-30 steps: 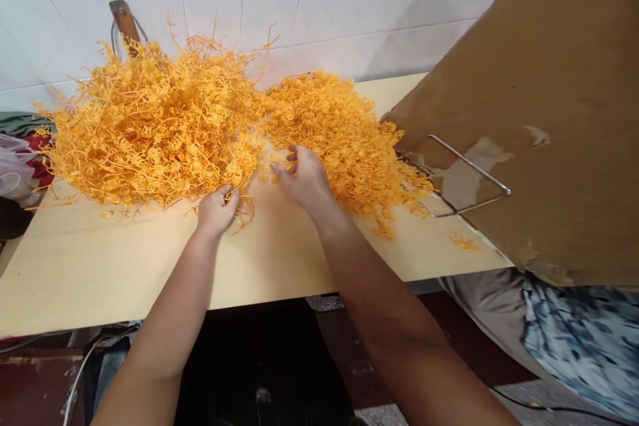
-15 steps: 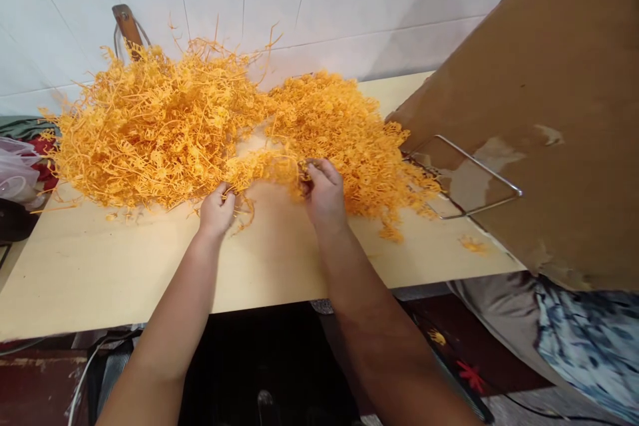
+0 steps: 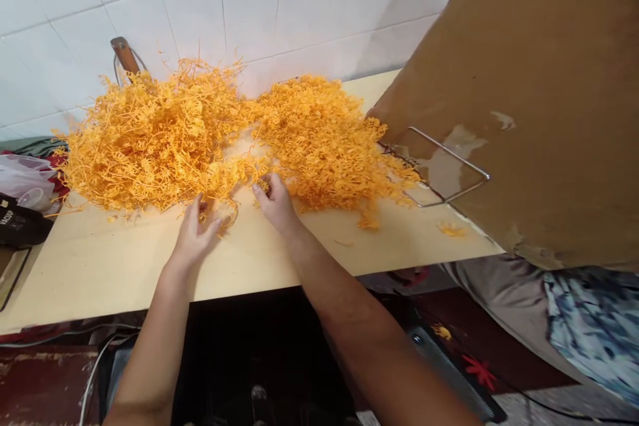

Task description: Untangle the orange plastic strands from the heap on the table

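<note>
Two heaps of orange, stringy plastic flower pieces lie on the table, a loose left heap [image 3: 150, 140] and a denser right heap [image 3: 319, 140]. A thin band of the same pieces [image 3: 234, 176] bridges them at the front. My left hand [image 3: 194, 233] is at the front edge of the left heap, thumb and fingers apart, with a few strands beside them. Close by on the right, my right hand [image 3: 278, 206] has its fingers closed on a small bunch of orange flower pieces [image 3: 264, 185], partly hidden by the fingers.
A large cardboard sheet or box [image 3: 524, 113] stands at the right, with a bent metal wire frame [image 3: 449, 166] by its lower edge. Behind is a tiled wall [image 3: 319, 6]. Plastic bags [image 3: 24, 176] and a black item [image 3: 20, 223] sit left. Patterned cloth [image 3: 589, 326] shows lower right.
My left hand has let go of the strands and its fingers have spread. My right hand has moved left, toward my left hand. The camera view has shifted slightly.
</note>
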The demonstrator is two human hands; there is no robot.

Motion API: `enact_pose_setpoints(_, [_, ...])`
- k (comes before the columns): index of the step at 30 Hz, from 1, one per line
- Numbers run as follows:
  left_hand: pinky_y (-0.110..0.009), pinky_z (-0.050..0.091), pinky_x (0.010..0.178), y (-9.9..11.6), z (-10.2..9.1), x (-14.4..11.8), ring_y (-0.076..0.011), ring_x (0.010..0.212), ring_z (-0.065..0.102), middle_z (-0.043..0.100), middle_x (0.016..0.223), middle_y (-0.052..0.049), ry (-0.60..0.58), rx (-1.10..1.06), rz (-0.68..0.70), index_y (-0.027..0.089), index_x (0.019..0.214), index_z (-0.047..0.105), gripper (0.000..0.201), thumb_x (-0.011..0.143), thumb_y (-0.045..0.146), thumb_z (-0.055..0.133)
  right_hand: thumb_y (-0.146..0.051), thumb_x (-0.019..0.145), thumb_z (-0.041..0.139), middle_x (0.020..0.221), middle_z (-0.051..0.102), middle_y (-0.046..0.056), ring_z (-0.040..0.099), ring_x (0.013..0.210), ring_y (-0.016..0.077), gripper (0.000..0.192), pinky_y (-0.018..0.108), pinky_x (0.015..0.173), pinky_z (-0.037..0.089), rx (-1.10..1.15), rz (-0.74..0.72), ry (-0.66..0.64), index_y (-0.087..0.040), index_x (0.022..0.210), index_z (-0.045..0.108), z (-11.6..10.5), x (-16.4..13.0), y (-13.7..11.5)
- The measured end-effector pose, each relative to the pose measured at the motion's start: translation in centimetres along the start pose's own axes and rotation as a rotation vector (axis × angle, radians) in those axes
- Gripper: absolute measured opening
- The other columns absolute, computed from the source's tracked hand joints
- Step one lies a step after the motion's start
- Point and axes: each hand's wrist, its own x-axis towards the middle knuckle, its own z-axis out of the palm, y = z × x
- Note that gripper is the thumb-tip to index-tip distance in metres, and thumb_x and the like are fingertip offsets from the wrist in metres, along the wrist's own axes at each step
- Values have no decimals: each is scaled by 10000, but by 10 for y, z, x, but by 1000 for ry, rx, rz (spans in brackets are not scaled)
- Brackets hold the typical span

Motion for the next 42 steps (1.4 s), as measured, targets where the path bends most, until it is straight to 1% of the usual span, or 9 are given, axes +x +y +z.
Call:
enact_pose_setpoints(5, [-407, 359, 995, 2, -40, -35, -242, 1248, 379, 400, 1327, -159, 263, 228, -50, 168, 1264, 423, 561, 754, 371, 540, -317, 762, 474, 877, 554, 81, 508, 739, 153, 208, 293, 664, 433, -114, -182, 19, -164, 903, 465, -2, -2, -2])
enact_pose_setpoints(9, [-341, 423, 924, 36, -44, -38, -196, 1133, 484, 506, 1197, -111, 553, 66, 77, 181, 1079, 545, 366, 758, 356, 533, -292, 787, 446, 921, 548, 111, 512, 860, 195, 186, 319, 708, 444, -179, -299, -15, -167, 924, 465, -1, -7, -7])
enact_pose_setpoints(10, [-329, 437, 896, 46, -36, -33, -171, 1026, 546, 578, 1073, -90, 509, -26, 58, 176, 1016, 567, 311, 774, 364, 508, -286, 794, 438, 923, 543, 111, 511, 868, 198, 180, 321, 707, 446, -187, -321, -39, -171, 931, 464, -1, -9, -8])
enact_pose_setpoints(14, [-286, 459, 777, 62, 15, 2, -144, 832, 591, 638, 850, -64, 29, -395, -216, 143, 845, 604, 293, 743, 408, 530, -252, 815, 405, 924, 527, 112, 505, 882, 202, 169, 329, 731, 446, -212, -408, -117, -173, 952, 464, 0, -16, -12])
enact_pose_setpoints(18, [-242, 429, 632, 58, 59, 37, -86, 581, 527, 549, 594, 7, -84, -650, -413, 146, 681, 559, 266, 749, 402, 541, -247, 834, 362, 890, 524, 103, 497, 867, 208, 168, 347, 769, 427, -247, -464, -134, -177, 946, 466, -3, -16, -14])
enact_pose_setpoints(23, [-241, 446, 621, 60, 73, 56, -95, 565, 544, 565, 553, -3, -296, -833, -446, 141, 637, 571, 334, 741, 458, 554, -233, 837, 308, 846, 520, 105, 485, 813, 212, 172, 351, 743, 417, -338, -417, -95, -181, 864, 469, -5, -9, -10])
enact_pose_setpoints(32, [-289, 457, 856, 40, 84, 68, -160, 876, 629, 690, 814, -78, -205, -1028, -521, 101, 806, 639, 270, 788, 338, 511, -273, 840, 354, 928, 562, 149, 501, 896, 248, 202, 381, 780, 416, -467, -326, -208, -149, 899, 503, 4, -10, -8])
enact_pose_setpoints(39, [-288, 484, 744, 38, 81, 69, -157, 768, 652, 664, 629, -62, -99, -1172, -640, 120, 730, 549, 291, 881, 293, 370, -241, 839, 357, 938, 600, 170, 542, 862, 258, 289, 370, 738, 428, -532, -244, -210, -90, 990, 552, 0, -20, -10])
enact_pose_setpoints(42, [-266, 478, 703, 40, 79, 68, -162, 761, 657, 627, 547, -42, -91, -1194, -678, 127, 708, 540, 292, 886, 272, 359, -181, 832, 331, 948, 610, 149, 545, 857, 232, 329, 341, 730, 429, -534, -310, -234, -94, 1063, 550, 0, -19, -7])
